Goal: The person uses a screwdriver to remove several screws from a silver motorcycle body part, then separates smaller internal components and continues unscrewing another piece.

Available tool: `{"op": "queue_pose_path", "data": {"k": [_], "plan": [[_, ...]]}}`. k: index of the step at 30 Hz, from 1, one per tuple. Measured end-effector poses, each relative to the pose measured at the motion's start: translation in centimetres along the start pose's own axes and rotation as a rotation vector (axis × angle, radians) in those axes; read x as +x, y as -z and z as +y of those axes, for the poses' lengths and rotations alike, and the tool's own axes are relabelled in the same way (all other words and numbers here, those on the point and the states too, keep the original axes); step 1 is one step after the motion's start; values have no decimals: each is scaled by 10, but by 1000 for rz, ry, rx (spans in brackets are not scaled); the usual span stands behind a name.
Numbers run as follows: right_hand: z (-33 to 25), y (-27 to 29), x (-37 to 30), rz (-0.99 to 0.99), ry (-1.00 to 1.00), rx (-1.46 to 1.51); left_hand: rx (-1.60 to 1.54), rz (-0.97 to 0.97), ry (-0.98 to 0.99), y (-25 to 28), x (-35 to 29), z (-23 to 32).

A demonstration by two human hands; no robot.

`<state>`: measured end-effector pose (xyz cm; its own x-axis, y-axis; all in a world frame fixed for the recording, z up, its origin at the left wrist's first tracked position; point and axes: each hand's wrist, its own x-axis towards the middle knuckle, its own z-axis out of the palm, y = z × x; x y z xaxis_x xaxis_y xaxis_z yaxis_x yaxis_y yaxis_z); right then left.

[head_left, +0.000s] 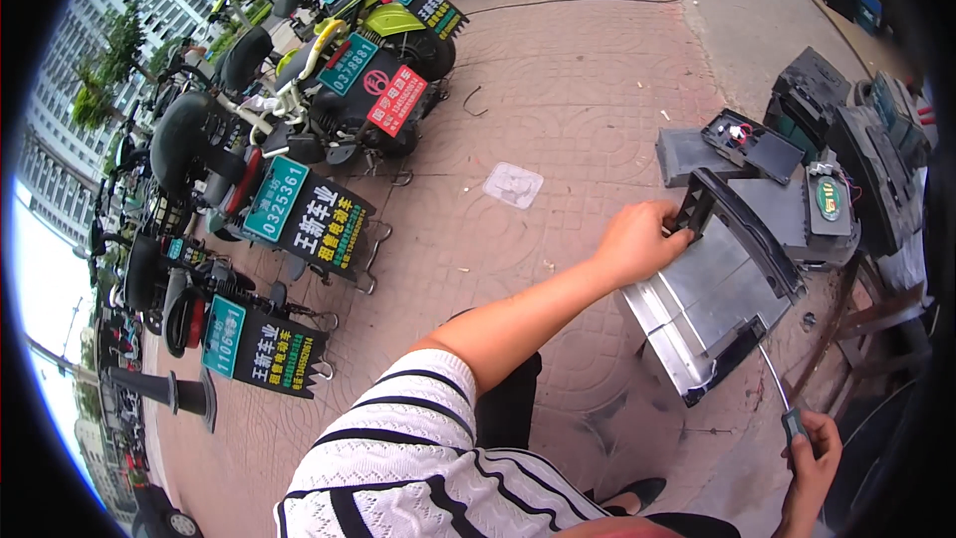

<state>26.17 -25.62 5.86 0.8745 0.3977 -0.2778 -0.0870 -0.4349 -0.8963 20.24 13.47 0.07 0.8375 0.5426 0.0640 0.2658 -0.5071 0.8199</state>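
Note:
My left hand point(642, 242) grips the upper edge of a grey metal case with a black plastic frame point(712, 284), fingers curled over the black end piece. The case is tilted, its flat silver face turned up. In my right hand point(815, 463) is a screwdriver point(794, 424), held by its dark handle. Its thin shaft points up and left, with the tip at the case's lower right edge. Whether the tip sits in a screw or only touches the edge I cannot tell. Part of the case's underside is hidden.
Beyond the case lie several dark battery cases and covers point(757, 144), with a black box bearing a green oval label point(829, 194). A rusty metal frame point(846, 324) stands at the right. Parked electric scooters point(339, 90) line the left. A pale plate point(513, 185) lies on the paving.

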Motion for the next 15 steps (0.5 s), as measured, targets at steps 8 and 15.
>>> {"op": "queue_pose_path", "data": {"k": [8,15], "plan": [[-36,-15,-9,-86,-554,506,-27,32,8,0,-6,-14],[-26,-1,10,-389,-578,375,19,67,27,-6,-1,-13]]}}
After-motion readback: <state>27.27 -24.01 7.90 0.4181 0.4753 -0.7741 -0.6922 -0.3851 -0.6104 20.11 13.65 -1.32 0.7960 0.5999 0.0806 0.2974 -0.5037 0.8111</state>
